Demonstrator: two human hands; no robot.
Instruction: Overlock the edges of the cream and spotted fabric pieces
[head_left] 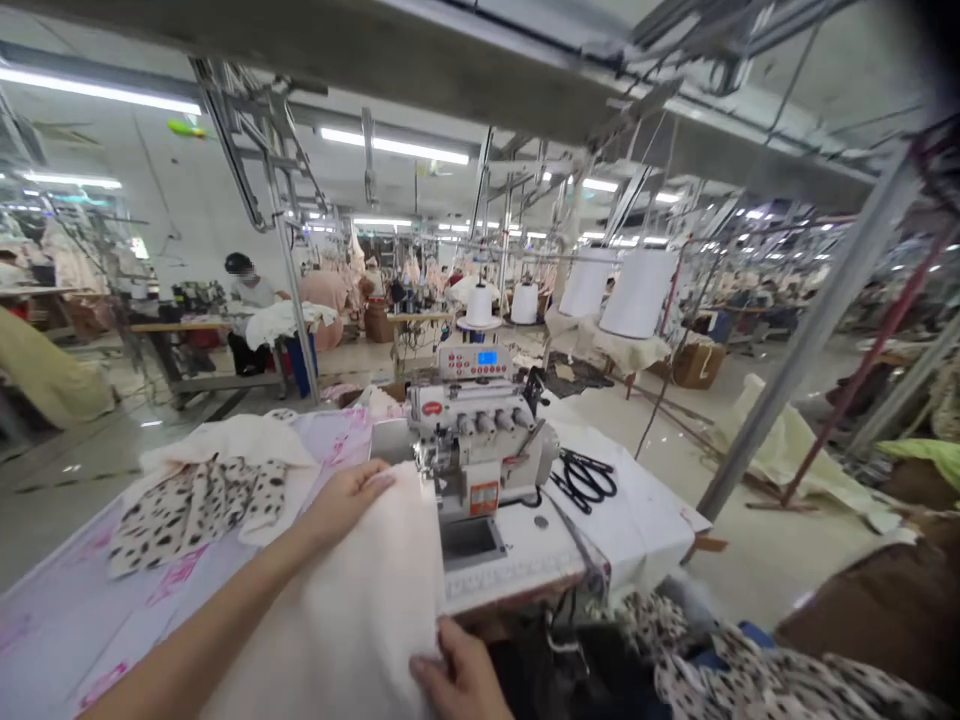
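A pale cream piece of fabric hangs between my hands, its upper edge reaching the needle area of a white overlock sewing machine. My left hand pinches the cloth near its top, just left of the machine's presser foot. Lower down, my right hand grips the right edge of the same cloth, below the front of the machine table. The fabric's lower part runs out of view. Whether the needle is in the cloth cannot be made out.
Spotted and cream cloth pieces lie on the left of the table. Black scissors rest right of the machine. White thread cones stand behind it. A slanted metal post and spotted fabric are at right. Another person sits far left.
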